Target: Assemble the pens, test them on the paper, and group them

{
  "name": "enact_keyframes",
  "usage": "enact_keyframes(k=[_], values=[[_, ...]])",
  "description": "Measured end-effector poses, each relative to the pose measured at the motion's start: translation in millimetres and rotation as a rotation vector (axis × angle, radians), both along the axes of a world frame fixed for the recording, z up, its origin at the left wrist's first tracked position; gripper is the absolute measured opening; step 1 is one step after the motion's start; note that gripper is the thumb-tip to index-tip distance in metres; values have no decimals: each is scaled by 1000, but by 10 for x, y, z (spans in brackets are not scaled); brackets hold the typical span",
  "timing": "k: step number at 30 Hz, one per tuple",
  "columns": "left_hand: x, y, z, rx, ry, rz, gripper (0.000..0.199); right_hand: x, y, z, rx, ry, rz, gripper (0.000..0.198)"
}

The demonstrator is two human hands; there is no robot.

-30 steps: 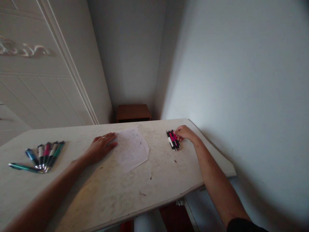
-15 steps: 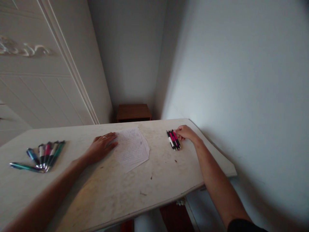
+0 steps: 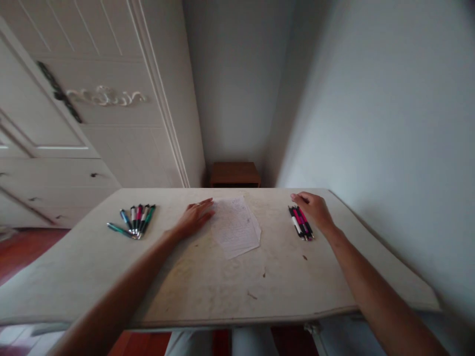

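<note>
My left hand (image 3: 193, 217), a ring on one finger, lies flat with fingers stretched out at the left edge of a sheet of paper (image 3: 237, 227) covered in handwriting. My right hand (image 3: 313, 206) is closed, its fingertips pinched together just above the far ends of several pens (image 3: 301, 225). Whether anything sits between those fingertips is hidden. These pens lie side by side, black with pink and white parts. Left of my left hand, a second group of pens (image 3: 139, 220) is fanned out, in blue, white, pink and green.
Everything rests on a stained white table (image 3: 208, 291) with a few small dark bits on it. A white cabinet (image 3: 111, 143) stands at the left, a grey wall (image 3: 389, 148) at the right. Beyond the far edge is a low brown wooden stand (image 3: 235, 172).
The view has turned left, bringing more of the cabinet in. My right hand has shifted from beside the black and pink pens to above their far ends. My left hand stays at the paper.
</note>
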State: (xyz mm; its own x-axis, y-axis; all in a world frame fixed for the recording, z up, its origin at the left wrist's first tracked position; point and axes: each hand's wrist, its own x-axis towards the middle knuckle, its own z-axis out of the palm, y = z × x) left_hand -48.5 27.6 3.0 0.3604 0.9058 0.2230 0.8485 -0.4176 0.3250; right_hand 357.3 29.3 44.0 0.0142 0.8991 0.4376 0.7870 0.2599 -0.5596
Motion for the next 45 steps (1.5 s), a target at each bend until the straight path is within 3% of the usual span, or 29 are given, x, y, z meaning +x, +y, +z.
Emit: enact_keyframes(k=[2, 6, 11, 14, 17, 22, 27, 36, 40, 45], values=[[9, -28, 16, -2, -53, 3, 52, -237, -104, -17, 20, 48, 110, 50], [37, -83, 65, 54, -150, 48, 43, -660, -282, -131, -93, 8, 370, 60], [-87, -157, 255, 174, -126, 323, 31, -860, -352, -267, -204, -53, 627, 63], [-327, -236, 397, 207, -51, 578, 32, -856, -363, -275, -233, -49, 674, 63], [-595, -341, 478, 128, 84, 791, 35, -850, -383, -263, -225, -37, 690, 63], [-840, -434, 485, 20, 212, 944, 31, -870, -414, -274, -232, -64, 727, 63], [-879, -404, 441, -49, 116, 1000, 25, -851, -407, -316, -213, -73, 733, 60], [-880, -389, 394, 64, -207, 1017, 19, -820, -393, -379, -202, -72, 758, 56], [-786, -318, 437, 95, -619, 855, 26, -833, -407, -357, -206, -75, 773, 54], [-516, -196, 436, -3, -1048, 566, 41, -857, -422, -332, -197, -85, 794, 55]])
